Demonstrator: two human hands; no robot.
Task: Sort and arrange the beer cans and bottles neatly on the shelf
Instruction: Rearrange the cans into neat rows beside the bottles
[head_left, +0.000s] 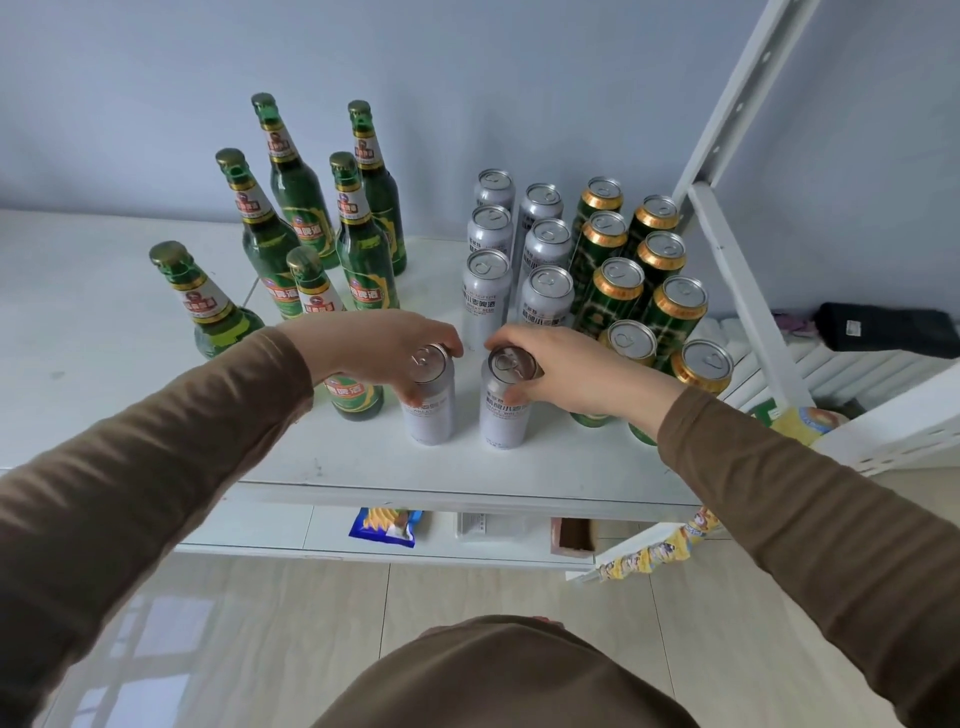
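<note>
Brown-sleeved hands each grip a tall silver aluminium can by its top at the white shelf front: left hand on one, right hand on its neighbour; behind stand silver can rows, green-gold cans and green glass bottles
</note>
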